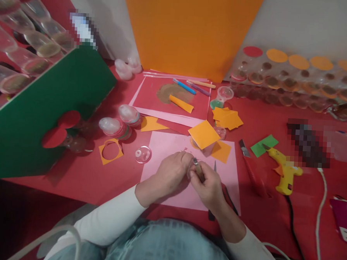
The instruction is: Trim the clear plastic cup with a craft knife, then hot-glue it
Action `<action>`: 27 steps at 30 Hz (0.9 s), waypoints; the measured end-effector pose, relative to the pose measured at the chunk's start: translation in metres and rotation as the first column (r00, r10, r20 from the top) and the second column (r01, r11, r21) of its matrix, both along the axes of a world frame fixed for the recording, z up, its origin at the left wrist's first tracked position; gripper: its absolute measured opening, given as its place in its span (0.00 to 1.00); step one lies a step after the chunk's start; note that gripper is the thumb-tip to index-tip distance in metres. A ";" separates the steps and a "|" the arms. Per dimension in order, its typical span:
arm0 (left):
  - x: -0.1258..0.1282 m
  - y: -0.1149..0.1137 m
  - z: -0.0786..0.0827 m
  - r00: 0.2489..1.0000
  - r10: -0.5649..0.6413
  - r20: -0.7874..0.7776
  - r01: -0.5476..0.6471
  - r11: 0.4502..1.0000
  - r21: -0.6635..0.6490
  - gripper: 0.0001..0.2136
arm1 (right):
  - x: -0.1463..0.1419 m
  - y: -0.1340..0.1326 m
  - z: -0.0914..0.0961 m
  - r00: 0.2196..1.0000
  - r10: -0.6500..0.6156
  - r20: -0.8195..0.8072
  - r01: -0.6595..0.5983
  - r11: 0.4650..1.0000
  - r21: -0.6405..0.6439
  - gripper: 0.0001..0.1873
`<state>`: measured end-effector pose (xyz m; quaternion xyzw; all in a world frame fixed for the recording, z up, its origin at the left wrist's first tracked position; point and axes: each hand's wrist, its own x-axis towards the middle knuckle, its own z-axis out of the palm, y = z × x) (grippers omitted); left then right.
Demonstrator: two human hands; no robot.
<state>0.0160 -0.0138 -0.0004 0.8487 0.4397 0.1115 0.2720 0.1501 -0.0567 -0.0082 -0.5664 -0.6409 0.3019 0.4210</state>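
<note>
Over the pink sheet (161,145), my left hand (173,172) is closed, its fingers curled around a small clear plastic piece (190,170) that mostly hides behind them. My right hand (210,184) grips a short tool with a metal end and a brownish handle (199,171); its end touches or nearly touches the clear piece. An orange paper square (204,134) lies on top of a clear cup just beyond my hands, with another orange piece (221,152) beside it. Scissors or a thin dark blade (215,166) lie partly under my right forearm.
At right are a red utility knife (254,173), green paper (264,145) and a yellow glue gun (286,171) with its cord. Plastic cups (112,126), a clear lid (143,154) and a green board (46,115) occupy the left. Sand covers a red sheet (146,97) behind.
</note>
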 end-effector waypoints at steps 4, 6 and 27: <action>-0.001 0.001 0.000 0.997 0.001 0.077 0.001 1.000 -0.026 0.05 | 0.002 0.000 0.000 1.000 0.010 -0.017 -0.010 1.000 -0.014 0.15; -0.002 0.001 -0.001 0.996 0.008 0.092 -0.006 1.000 -0.027 0.05 | 0.003 0.000 0.000 1.000 0.010 -0.022 -0.010 1.000 -0.010 0.16; -0.001 0.000 0.001 0.994 0.025 0.109 -0.017 0.998 -0.067 0.04 | 0.002 0.002 0.002 1.000 -0.003 -0.018 0.004 0.999 0.048 0.14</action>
